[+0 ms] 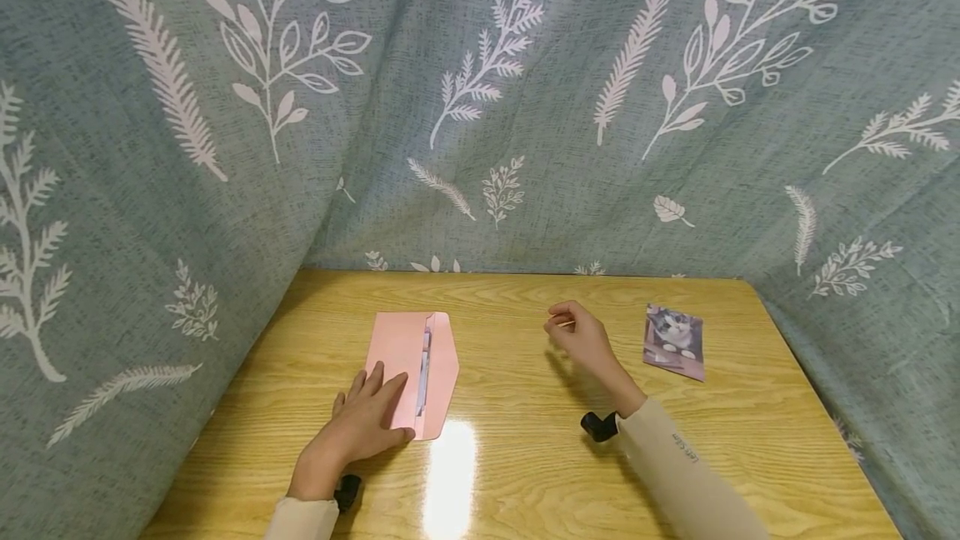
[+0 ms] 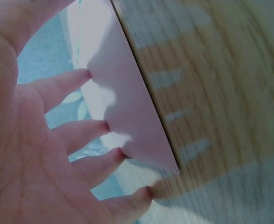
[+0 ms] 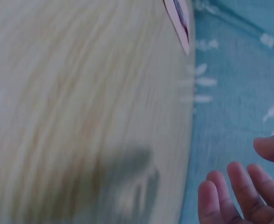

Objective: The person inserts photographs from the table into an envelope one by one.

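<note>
A pink envelope point(image 1: 396, 337) lies on the wooden table with its flap point(image 1: 446, 373) folded out to the right. Part of a printed picture point(image 1: 424, 365) shows in its opening. My left hand point(image 1: 358, 426) rests on the envelope's near left part, fingers spread. In the left wrist view, several fingertips touch the pink paper point(image 2: 132, 93), while the little finger reaches the wood past its corner. Over the table to the right of the envelope, my right hand point(image 1: 587, 347) hovers with loosely bent fingers and nothing in them. A corner of the envelope point(image 3: 178, 28) appears atop the right wrist view.
A cat photo point(image 1: 673, 342) lies on the table point(image 1: 517, 407) to the right of my right hand. Grey-green curtains point(image 1: 390, 107) with white leaf prints hang behind the table and along both sides. A bright reflection crosses the wood near the envelope's front.
</note>
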A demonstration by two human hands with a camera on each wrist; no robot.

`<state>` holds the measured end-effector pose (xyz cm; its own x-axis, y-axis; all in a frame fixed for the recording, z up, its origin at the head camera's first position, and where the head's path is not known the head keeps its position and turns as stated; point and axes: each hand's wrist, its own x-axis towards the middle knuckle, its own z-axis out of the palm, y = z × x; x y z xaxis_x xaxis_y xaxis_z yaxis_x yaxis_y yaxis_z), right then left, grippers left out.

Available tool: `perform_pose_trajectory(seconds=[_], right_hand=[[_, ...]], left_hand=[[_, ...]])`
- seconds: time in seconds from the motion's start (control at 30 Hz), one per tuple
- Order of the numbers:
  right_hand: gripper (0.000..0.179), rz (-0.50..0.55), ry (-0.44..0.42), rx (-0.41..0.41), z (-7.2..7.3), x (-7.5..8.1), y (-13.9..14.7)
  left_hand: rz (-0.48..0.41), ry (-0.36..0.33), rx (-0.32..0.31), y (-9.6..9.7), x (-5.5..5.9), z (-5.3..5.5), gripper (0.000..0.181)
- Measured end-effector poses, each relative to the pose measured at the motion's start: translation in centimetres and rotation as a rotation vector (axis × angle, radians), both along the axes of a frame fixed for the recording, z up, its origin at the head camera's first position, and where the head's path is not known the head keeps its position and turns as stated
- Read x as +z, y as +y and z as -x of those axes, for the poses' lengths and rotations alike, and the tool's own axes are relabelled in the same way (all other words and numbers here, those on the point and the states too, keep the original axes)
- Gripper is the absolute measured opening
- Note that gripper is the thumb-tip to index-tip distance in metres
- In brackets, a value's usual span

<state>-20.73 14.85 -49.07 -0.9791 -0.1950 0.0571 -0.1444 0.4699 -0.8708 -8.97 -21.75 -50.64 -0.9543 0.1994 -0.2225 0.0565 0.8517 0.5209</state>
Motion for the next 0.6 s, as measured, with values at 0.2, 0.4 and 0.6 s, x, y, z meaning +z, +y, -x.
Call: perform_pose_trajectory(seconds=[0.2,0.4,0.6], right_hand=[[0.032,-0.036,0.008,-0.049,0.9,-0.2,3.4],[0.034,-0.073,0.055,-0.096,1.6,-0.4,7.6],[0.038,-0.167,0.062,-0.166,2.2,-0.6,11.9]], left_hand=[[0.0,0.001,-0.002,0.0,0.0,0.0,0.086],[-0.001,-0.003,-0.002,0.1,0.1,0.0,0.086],[-0.002,-0.005,-0.001,0.1,0.2,0.0,0.085]])
